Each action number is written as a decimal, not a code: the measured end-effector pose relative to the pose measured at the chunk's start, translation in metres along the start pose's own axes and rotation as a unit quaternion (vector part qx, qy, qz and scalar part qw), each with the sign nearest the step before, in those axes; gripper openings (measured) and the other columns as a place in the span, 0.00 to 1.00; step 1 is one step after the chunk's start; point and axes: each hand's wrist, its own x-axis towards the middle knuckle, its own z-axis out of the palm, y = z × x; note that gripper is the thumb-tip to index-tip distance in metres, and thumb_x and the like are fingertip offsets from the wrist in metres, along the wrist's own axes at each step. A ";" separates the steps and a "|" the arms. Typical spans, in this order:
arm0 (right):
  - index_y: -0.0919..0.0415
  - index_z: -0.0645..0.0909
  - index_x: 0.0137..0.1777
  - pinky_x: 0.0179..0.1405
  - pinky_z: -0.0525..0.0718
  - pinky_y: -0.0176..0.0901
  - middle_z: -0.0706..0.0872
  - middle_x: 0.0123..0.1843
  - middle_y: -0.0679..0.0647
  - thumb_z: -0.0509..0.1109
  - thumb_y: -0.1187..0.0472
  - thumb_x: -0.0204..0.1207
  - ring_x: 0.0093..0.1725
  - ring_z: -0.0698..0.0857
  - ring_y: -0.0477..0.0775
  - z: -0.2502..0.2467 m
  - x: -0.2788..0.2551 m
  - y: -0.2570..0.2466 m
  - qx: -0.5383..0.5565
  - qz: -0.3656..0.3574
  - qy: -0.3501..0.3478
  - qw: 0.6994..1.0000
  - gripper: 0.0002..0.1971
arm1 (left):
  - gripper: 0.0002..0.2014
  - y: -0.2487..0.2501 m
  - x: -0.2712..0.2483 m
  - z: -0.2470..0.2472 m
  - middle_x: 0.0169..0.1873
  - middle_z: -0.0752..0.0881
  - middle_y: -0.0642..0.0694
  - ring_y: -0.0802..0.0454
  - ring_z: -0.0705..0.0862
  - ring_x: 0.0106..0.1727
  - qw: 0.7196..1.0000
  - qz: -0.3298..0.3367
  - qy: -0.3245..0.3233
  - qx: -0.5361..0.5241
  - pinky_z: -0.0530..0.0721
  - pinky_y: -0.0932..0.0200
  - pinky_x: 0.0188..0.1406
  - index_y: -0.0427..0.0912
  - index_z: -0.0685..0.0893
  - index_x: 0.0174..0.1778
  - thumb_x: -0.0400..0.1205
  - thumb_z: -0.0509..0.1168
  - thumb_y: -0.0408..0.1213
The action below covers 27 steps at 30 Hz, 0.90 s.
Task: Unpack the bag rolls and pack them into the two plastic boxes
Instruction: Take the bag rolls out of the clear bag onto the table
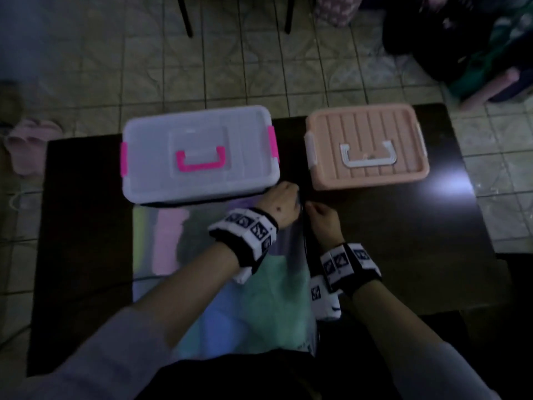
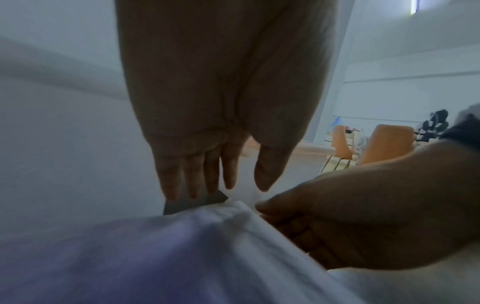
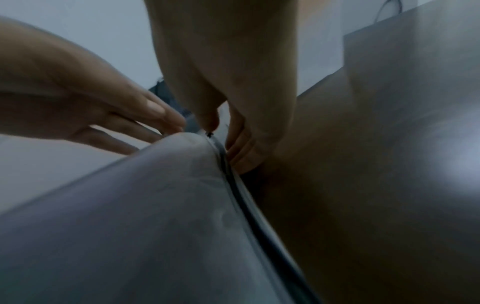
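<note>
The right hand pinches what looks like the zipper pull at the far right corner of the clear zip bag, though the blur leaves that uncertain, while the left hand lies with straight fingers on the bag's top just beside it. The bag lies flat on the near middle of the dark table, pastel bag rolls showing through it. Beyond it stand the lidded clear box at far left and the lidded peach box at far right.

Pink slippers on tiled floor beside dark table.
</note>
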 end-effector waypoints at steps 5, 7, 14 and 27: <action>0.67 0.86 0.47 0.45 0.74 0.42 0.85 0.42 0.60 0.62 0.56 0.83 0.45 0.79 0.50 0.011 0.021 -0.009 -0.021 -0.038 -0.016 0.999 0.16 | 0.19 -0.017 0.021 0.010 0.68 0.74 0.35 0.40 0.74 0.69 0.997 -0.004 -0.051 0.062 0.71 0.52 0.66 0.33 0.71 0.68 0.83 0.57 0.38; 0.63 0.85 0.45 0.43 0.73 0.41 0.85 0.42 0.60 0.63 0.52 0.82 0.44 0.80 0.49 0.012 0.028 -0.009 -0.043 -0.058 -0.024 0.997 0.16 | 0.19 -0.020 0.024 0.012 0.67 0.75 0.35 0.39 0.75 0.68 0.995 -0.001 -0.071 0.073 0.72 0.52 0.62 0.33 0.71 0.68 0.83 0.57 0.39; 0.61 0.86 0.48 0.51 0.82 0.51 0.89 0.46 0.61 0.65 0.51 0.80 0.49 0.87 0.56 0.015 0.040 0.004 -0.035 -0.100 -0.029 0.994 0.15 | 0.14 -0.024 0.042 0.014 0.63 0.80 0.36 0.39 0.78 0.64 0.993 0.016 -0.070 0.091 0.71 0.59 0.50 0.35 0.78 0.60 0.85 0.56 0.41; 0.55 0.85 0.45 0.56 0.84 0.45 0.88 0.45 0.52 0.67 0.58 0.80 0.51 0.86 0.50 0.004 0.034 0.000 0.140 -0.073 -0.066 0.985 0.06 | 0.17 -0.013 0.058 0.018 0.66 0.80 0.39 0.42 0.79 0.65 0.997 -0.038 0.031 0.056 0.76 0.54 0.62 0.39 0.79 0.67 0.85 0.53 0.37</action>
